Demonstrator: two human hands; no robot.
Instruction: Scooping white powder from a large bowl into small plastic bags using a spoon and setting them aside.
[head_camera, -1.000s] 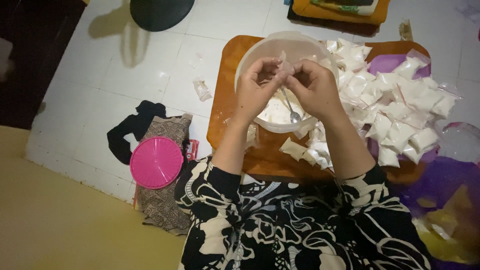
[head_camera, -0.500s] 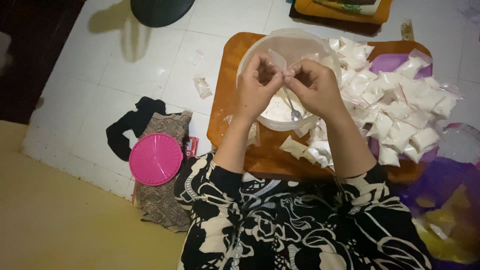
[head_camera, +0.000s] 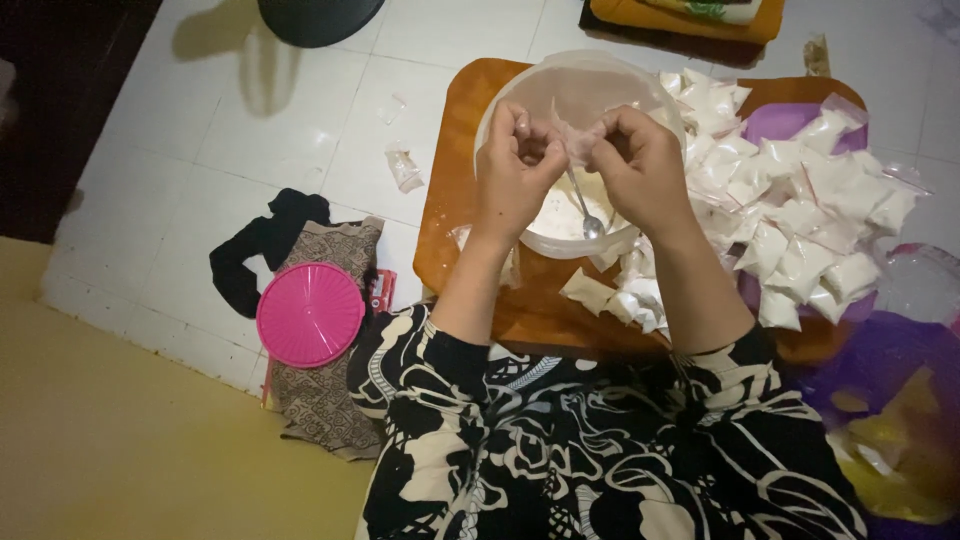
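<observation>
Both hands meet over a round translucent bowl (head_camera: 590, 75) that stands on the far part of an orange-brown board (head_camera: 455, 190). The left hand (head_camera: 515, 175) and the right hand (head_camera: 645, 170) each pinch, between thumb and fingertips, an edge of one small clear plastic pouch (head_camera: 572, 135), which hangs between them just above the bowl; whether the pouch holds anything yet is hard to tell in the dim light. Inside the bowl lies white powder with a metal spoon (head_camera: 583, 212) resting in it, handle leaning toward the hands. To the right of the bowl, a heap of small filled white pouches (head_camera: 800, 210) spreads over the board and a purple surface, and a few more white pouches (head_camera: 625, 300) lie on the near side of the bowl. On the white tiled floor to the left, a lone small pouch (head_camera: 403, 168) lies well apart from the board. Nearer and further left, a round pink lid (head_camera: 311, 315) rests on a brown patterned cloth (head_camera: 325, 395). At the far edge, folded orange fabric (head_camera: 680, 15) shows.
</observation>
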